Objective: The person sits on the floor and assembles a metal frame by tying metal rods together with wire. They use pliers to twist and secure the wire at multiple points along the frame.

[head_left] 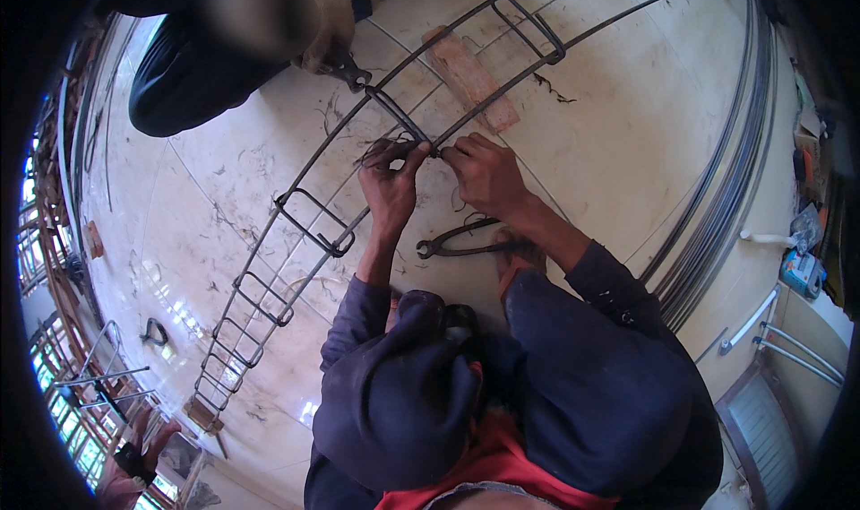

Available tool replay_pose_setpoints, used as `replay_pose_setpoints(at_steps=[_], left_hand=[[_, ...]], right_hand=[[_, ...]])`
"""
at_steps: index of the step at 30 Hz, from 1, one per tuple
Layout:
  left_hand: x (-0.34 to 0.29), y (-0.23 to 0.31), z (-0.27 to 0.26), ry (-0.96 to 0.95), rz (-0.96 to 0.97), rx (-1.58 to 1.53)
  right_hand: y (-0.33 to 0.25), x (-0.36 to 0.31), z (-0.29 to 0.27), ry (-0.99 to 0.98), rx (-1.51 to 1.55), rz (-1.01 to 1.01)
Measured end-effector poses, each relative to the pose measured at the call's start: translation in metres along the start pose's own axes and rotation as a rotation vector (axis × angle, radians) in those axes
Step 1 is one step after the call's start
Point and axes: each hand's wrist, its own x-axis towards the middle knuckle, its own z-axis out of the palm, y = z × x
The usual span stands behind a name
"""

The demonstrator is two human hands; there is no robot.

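A long rebar cage of two visible bars with square stirrups runs diagonally across the floor in front of me. At a corner of one stirrup, both my hands meet by the near bar. My left hand is closed on thin dark tie wires, whose ends stick out to the left. My right hand pinches at the same joint; what lies between its fingertips is too small to make out. Below my hands, end-cutting pincers lie on the floor by my foot.
Across the cage a co-worker's gloved hand holds pincers at the far bar. A brick lies under the cage. Loose rebar lies along the right. Wire scraps litter the tiles. Another pair of pincers lies far left.
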Motion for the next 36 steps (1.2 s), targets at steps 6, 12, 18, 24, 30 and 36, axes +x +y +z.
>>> replay_pose_setpoints(at_steps=[6,12,18,24,30,36], left_hand=[[0.029,0.024,-0.007,-0.219,0.349,0.344],[0.023,0.028,0.000,-0.216,0.460,0.457],[0.008,0.024,0.001,-0.146,0.268,0.336],[-0.024,0.016,-0.038,-0.169,0.005,0.012],[-0.054,-0.005,-0.043,-0.268,-0.241,-0.212],[-0.056,-0.021,-0.022,-0.407,-0.537,-0.469]], right_hand=[[-0.013,-0.008,0.013,0.068,0.007,0.129],[-0.034,0.000,0.013,0.076,-0.039,0.316],[-0.029,0.000,0.032,0.124,-0.104,0.460],[-0.038,0.007,0.028,0.075,0.415,0.855],[-0.034,0.004,0.029,0.188,1.434,1.357],[-0.029,0.003,0.000,-0.163,1.182,1.307]])
